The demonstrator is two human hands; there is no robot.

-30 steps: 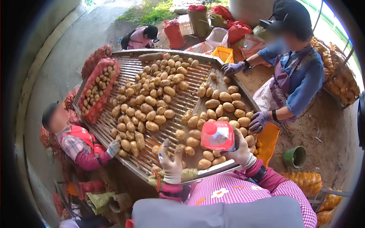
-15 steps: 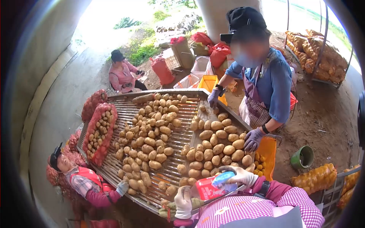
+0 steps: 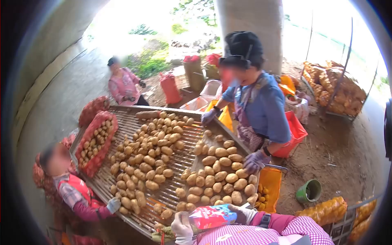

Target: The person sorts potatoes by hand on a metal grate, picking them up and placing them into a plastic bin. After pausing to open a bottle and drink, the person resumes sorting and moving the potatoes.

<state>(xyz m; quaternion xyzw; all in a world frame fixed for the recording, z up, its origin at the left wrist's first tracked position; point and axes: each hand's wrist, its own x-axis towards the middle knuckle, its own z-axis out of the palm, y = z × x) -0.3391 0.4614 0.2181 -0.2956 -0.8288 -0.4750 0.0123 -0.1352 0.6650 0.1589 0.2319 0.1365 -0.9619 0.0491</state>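
Note:
A red-and-blue packet [image 3: 212, 216] lies between my gloved hands at the bottom, just beyond my checked apron. My left hand [image 3: 182, 227], in a pale glove, is closed on its left edge. At the blue right end, my right hand [image 3: 243, 214] has its fingers wrapped round the packet, partly hidden by it. Close in front of both hands, potatoes [image 3: 216, 175] cover the right-hand panel of the slatted sorting table [image 3: 179, 159]. More potatoes [image 3: 143, 159] are heaped on the slats further left.
A co-worker in blue [image 3: 265, 106] stands at the table's right edge, gloved hands on its rim. Another in a red vest [image 3: 83, 190] is at the left; a third in pink [image 3: 123, 86] is behind. An orange crate [image 3: 271, 183] and a green bucket [image 3: 308, 191] stand at the right.
The whole view has shifted, with the table and potatoes further left. The packet and my hands appear lower, and the blue part sits flatter. The co-worker in blue has lowered their head.

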